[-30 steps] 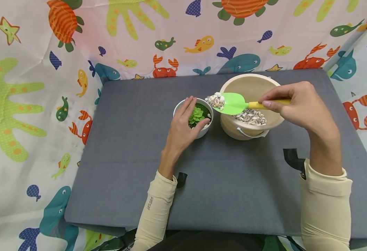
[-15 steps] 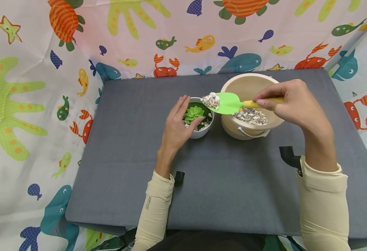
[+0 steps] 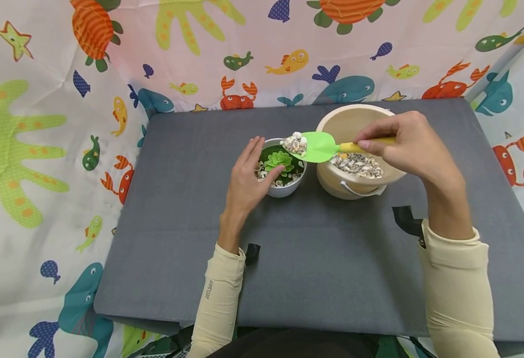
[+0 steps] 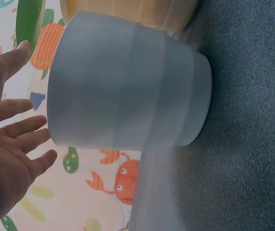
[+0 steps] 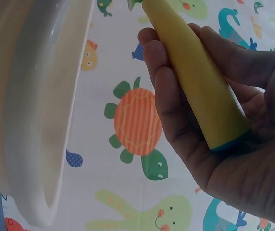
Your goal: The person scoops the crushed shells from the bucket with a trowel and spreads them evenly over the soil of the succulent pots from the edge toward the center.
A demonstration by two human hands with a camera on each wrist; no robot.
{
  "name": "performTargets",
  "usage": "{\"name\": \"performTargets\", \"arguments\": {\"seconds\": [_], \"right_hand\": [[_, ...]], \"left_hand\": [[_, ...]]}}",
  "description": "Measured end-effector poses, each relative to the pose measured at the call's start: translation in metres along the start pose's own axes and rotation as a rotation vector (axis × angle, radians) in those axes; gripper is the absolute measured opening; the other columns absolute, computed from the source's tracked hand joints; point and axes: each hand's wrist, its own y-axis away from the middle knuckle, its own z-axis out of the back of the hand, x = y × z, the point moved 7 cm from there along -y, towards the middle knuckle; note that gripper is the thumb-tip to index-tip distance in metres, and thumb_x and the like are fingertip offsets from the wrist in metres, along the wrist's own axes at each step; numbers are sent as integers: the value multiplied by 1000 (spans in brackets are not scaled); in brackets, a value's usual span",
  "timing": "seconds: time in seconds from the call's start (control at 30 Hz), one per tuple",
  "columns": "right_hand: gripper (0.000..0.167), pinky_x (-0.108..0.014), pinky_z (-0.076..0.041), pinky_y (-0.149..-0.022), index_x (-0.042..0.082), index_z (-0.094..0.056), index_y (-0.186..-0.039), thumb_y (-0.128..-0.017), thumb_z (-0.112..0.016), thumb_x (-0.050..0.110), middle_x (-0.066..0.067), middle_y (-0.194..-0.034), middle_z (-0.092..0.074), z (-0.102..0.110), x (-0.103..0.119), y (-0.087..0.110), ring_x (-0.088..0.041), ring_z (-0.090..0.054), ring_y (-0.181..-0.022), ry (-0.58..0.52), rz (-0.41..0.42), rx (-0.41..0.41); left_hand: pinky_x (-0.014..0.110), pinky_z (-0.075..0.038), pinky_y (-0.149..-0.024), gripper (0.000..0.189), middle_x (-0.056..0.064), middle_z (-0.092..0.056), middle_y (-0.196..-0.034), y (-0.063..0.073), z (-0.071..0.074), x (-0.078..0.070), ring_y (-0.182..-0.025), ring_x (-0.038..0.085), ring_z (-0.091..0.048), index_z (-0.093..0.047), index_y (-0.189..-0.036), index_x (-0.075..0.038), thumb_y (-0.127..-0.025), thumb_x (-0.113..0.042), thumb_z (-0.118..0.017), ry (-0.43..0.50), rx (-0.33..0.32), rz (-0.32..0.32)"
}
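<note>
A small trowel [image 3: 320, 147] with a green blade and yellow handle is in my right hand [image 3: 416, 146], its fingers and thumb gripping the handle. White and grey shell pieces [image 3: 294, 143] lie heaped on the blade tip, over the right rim of a white pot [image 3: 283, 191]. Inside that pot are a green succulent [image 3: 278, 162] and some pale pebbles. My left hand [image 3: 249, 179] is at the pot's left side, fingers extended and thumb over the near rim. In the left wrist view, the hand [image 4: 10, 134] has spread fingers beside the pot's rim; contact is unclear.
Right of the pot stands a cream bucket [image 3: 335, 185] with shell grit [image 3: 359, 166] inside and a white handle [image 3: 362, 192] hanging at its front. Both containers are on a grey cloth-covered table [image 3: 190, 199]. Sea-animal printed fabric [image 3: 262, 79] hangs behind and at the sides.
My right hand has carried the loaded trowel leftward, bringing its tip over the pot's rim. My left hand has drawn slightly left, uncovering more of the succulent.
</note>
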Motion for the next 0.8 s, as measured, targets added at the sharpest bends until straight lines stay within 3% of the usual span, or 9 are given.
{"name": "performTargets", "arguments": {"seconds": [0.47, 0.8], "right_hand": [[12, -12, -46, -68, 3, -83, -102, -94, -75, 6, -19, -95, -79, -13, 6, -8, -7, -59, -80, 7, 20, 36], [11, -13, -46, -67, 4, -84, -101, -93, -76, 7, -16, -92, -80, -21, 7, -15, -3, -60, -78, -13, 14, 65]], "left_hand": [[45, -37, -127, 79, 12, -48, -163, 6, 5, 21, -156, 25, -41, -47, -158, -10, -93, -42, -79, 43, 16, 75], [47, -37, -126, 82, 13, -45, -165, 12, 7, 30, -155, 27, -42, -44, -159, -8, -93, -43, -79, 46, 41, 117]]}}
